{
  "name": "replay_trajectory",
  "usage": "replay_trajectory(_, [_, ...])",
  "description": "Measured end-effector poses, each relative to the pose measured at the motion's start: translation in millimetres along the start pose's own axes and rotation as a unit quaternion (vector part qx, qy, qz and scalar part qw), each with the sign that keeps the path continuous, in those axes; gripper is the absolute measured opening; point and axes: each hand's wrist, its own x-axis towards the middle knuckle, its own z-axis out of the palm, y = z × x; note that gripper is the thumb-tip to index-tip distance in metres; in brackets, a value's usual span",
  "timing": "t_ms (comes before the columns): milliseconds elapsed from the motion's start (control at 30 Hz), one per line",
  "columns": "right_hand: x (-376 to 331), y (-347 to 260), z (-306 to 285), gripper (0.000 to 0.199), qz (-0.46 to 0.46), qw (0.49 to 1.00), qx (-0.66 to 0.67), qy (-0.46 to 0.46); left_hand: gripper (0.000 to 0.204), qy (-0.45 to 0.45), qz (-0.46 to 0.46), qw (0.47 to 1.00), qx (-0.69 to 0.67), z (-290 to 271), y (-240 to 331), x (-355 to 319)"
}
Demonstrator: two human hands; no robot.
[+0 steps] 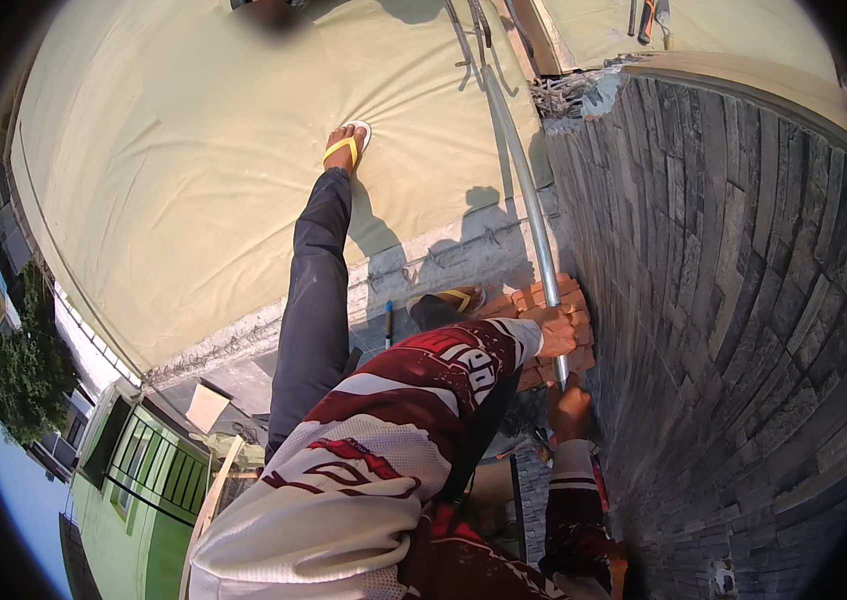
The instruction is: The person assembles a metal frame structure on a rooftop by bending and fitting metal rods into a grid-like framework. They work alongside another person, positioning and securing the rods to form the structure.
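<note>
A long silver metal pipe point(523, 180) runs from the far edge down to my two hands. My left hand point(555, 332) is wrapped round it near its lower end. Just below, my right hand point(571, 410) is closed round the very end of the pipe. At its far end the pipe meets thin dark metal rods point(461, 35) lying over the cream surface; how they join is too small to tell. Stacked orange-red bricks point(533, 298) sit beneath my hands, partly hidden by my left forearm.
A dark stone-clad wall point(723, 270) rises close on the right, its broken top corner point(598, 92) near the pipe. My foot in a yellow-strapped flip-flop point(347, 147) stands on the wrinkled cream surface point(193, 200). A blue-handled tool point(389, 325) lies by my leg; orange-handled tools point(646, 22) lie far right.
</note>
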Motion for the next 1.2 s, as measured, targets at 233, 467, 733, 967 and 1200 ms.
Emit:
replay_trajectory(233, [29, 49, 83, 0.025, -0.004, 1.0, 0.015, -0.006, 0.009, -0.003, 0.067, 0.995, 0.075, 126, -4, 14])
replay_trajectory(467, [64, 94, 156, 0.049, -0.086, 0.995, -0.005, 0.052, 0.013, -0.077, 0.047, 0.996, 0.011, 161, -11, 17])
replay_trajectory(733, [92, 135, 208, 0.071, -0.121, 0.95, -0.229, 0.173, 0.025, -0.169, 0.004, 0.985, 0.025, 196, -23, 22])
replay_trajectory(967, [125, 159, 239, 0.072, -0.117, 0.923, -0.308, 0.199, 0.044, -0.144, 0.076, 0.983, 0.086, 277, -24, 15])
replay_trajectory(1200, [114, 134, 213, 0.068, -0.082, 0.914, -0.341, 0.205, 0.051, 0.167, 0.115, 0.977, 0.058, 249, -40, 12])
